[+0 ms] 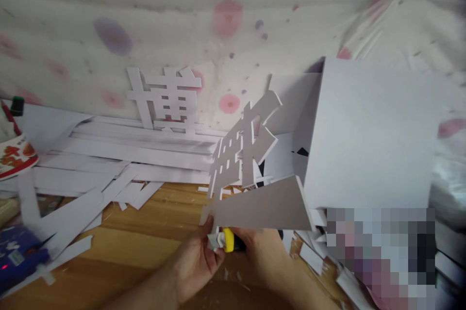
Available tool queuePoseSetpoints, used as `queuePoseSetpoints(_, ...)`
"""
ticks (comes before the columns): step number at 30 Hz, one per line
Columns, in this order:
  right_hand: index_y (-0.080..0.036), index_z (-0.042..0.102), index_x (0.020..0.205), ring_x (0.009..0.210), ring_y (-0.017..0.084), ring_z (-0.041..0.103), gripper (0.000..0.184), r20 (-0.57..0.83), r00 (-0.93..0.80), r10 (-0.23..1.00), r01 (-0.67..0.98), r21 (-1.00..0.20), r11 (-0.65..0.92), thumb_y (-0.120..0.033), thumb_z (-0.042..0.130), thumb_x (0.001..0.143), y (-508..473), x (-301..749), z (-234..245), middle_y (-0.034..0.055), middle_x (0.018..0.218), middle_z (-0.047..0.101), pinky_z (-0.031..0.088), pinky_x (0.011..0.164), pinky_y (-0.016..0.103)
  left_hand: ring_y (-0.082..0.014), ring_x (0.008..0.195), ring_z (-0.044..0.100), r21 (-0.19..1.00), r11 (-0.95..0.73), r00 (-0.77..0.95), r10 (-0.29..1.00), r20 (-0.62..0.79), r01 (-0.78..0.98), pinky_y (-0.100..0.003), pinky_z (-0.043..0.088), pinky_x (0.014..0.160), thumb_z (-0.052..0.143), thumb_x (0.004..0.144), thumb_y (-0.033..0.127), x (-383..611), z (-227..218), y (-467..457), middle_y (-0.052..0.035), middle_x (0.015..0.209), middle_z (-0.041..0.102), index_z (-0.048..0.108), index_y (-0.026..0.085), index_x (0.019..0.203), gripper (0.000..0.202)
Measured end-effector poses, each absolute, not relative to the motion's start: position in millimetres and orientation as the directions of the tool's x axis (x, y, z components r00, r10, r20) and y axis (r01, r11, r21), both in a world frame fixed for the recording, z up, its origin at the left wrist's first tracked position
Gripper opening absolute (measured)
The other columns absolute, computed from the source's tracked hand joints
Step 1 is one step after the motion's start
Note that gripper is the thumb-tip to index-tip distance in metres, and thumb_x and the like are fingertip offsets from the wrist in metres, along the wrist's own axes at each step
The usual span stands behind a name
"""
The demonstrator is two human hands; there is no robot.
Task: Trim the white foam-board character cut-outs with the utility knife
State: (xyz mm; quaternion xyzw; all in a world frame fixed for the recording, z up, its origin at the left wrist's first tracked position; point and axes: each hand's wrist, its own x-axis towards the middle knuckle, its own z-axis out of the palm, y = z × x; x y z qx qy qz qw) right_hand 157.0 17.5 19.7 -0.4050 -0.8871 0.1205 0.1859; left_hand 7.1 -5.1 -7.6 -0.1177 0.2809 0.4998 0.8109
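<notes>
The right hand (262,252) is closed tight round the dark handle of a yellow utility knife (228,240), which lies level and points across to the left hand (194,262). The two hands are close together, almost meeting at the knife. The left hand is half curled, palm turned inward. Its thumb tip presses the lower left corner of a grey-white board sheet (265,205) and its fingers (214,241) rest at the knife's white front end; whether they grip it or only touch it cannot be told. The sheet rises straight above both hands, and a cut-out character (244,142) stands up from its top edge, tilted to the right. Further beyond the left hand, a second cut-out character (168,100) leans on the flowered cloth (225,19) above a heap of white board strips (109,155). Beyond the right hand stands a large white sheet (371,140). Wooden boards (145,232) lie under the hands.
</notes>
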Motion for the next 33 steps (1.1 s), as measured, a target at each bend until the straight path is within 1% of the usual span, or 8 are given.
queuePoseSetpoints(5, -0.025, 0.065, 0.082, 0.071, 0.018, 0.058, 0.014, 0.201, -0.6, 0.774, 0.696, -0.345, 0.629, -0.027, 0.056, 0.072, 19, 159, 16, 0.0015, 0.082, 0.068, 0.035, 0.064, 0.026, -0.0089, 0.05, 0.058, 0.063, 0.473, 0.356, 0.737, -0.574, -0.879, -0.017, 0.042, 0.039, 0.047, 0.086, 0.018, 8, -6, -6, -0.0039, 0.067, 0.066, 0.06, 0.011, 0.077, 0.017)
queuePoseSetpoints(8, -0.024, 0.064, 0.081, 0.076, 0.019, 0.058, 0.013, 0.209, -0.592, 0.778, 0.702, -0.34, 0.626, -0.025, 0.057, 0.07, 21, 161, 14, 0.0014, 0.084, 0.068, 0.035, 0.066, 0.026, -0.0093, 0.05, 0.057, 0.059, 0.473, 0.356, 0.734, -0.578, -0.879, -0.017, 0.042, 0.039, 0.049, 0.085, 0.017, 8, -5, -6, -0.0042, 0.066, 0.066, 0.061, 0.011, 0.077, 0.015)
queuePoseSetpoints(14, -0.026, 0.064, 0.087, 0.089, 0.021, 0.058, 0.018, 0.28, -0.56, 0.78, 0.699, -0.347, 0.626, -0.025, 0.055, 0.072, 24, 163, 15, 0.0023, 0.097, 0.067, 0.037, 0.074, 0.027, -0.0086, 0.046, 0.054, 0.083, 0.489, 0.354, 0.729, -0.586, -0.868, -0.016, 0.042, 0.039, 0.051, 0.084, 0.018, 8, -4, -5, -0.0053, 0.063, 0.065, 0.06, 0.01, 0.075, 0.016)
queuePoseSetpoints(18, -0.025, 0.064, 0.086, 0.082, 0.02, 0.059, 0.016, 0.249, -0.578, 0.777, 0.694, -0.35, 0.629, -0.028, 0.056, 0.072, 21, 163, 11, 0.0017, 0.089, 0.068, 0.038, 0.07, 0.026, -0.0087, 0.047, 0.055, 0.083, 0.483, 0.351, 0.734, -0.582, -0.872, -0.016, 0.042, 0.039, 0.05, 0.085, 0.018, 9, -4, -7, -0.0054, 0.064, 0.066, 0.06, 0.01, 0.077, 0.015)
queuePoseSetpoints(22, -0.025, 0.064, 0.085, 0.088, 0.02, 0.058, 0.014, 0.256, -0.574, 0.777, 0.696, -0.347, 0.629, -0.027, 0.056, 0.073, 18, 162, 8, 0.0022, 0.095, 0.068, 0.038, 0.075, 0.026, -0.0085, 0.047, 0.057, 0.082, 0.458, 0.324, 0.732, -0.6, -0.885, -0.016, 0.042, 0.04, 0.045, 0.087, 0.015, 10, -4, -9, -0.0037, 0.064, 0.066, 0.059, 0.011, 0.077, 0.018)
queuePoseSetpoints(25, -0.025, 0.064, 0.082, 0.086, 0.019, 0.059, 0.012, 0.263, -0.579, 0.772, 0.688, -0.35, 0.635, -0.028, 0.056, 0.074, 19, 161, 10, 0.0023, 0.094, 0.068, 0.039, 0.072, 0.025, -0.0077, 0.045, 0.055, 0.076, 0.463, 0.329, 0.726, -0.604, -0.883, -0.016, 0.041, 0.04, 0.044, 0.087, 0.014, 10, -4, -9, -0.0032, 0.062, 0.065, 0.059, 0.011, 0.075, 0.019)
queuePoseSetpoints(29, -0.023, 0.064, 0.076, 0.083, 0.022, 0.059, 0.009, 0.27, -0.538, 0.798, 0.74, -0.303, 0.601, -0.028, 0.057, 0.074, 21, 161, 13, 0.0044, 0.088, 0.069, 0.038, 0.07, 0.027, -0.0078, 0.046, 0.055, 0.079, 0.474, 0.341, 0.729, -0.593, -0.877, -0.016, 0.041, 0.041, 0.049, 0.085, 0.016, 10, -3, -7, -0.0033, 0.063, 0.064, 0.059, 0.012, 0.077, 0.014)
queuePoseSetpoints(33, -0.024, 0.065, 0.078, 0.081, 0.022, 0.06, 0.01, 0.276, -0.527, 0.804, 0.759, -0.272, 0.591, -0.028, 0.06, 0.071, 21, 162, 11, 0.0045, 0.084, 0.069, 0.038, 0.072, 0.029, -0.008, 0.047, 0.055, 0.088, 0.478, 0.34, 0.731, -0.592, -0.874, -0.016, 0.042, 0.042, 0.05, 0.085, 0.016, 9, -3, -7, -0.0033, 0.064, 0.064, 0.059, 0.011, 0.08, 0.011)
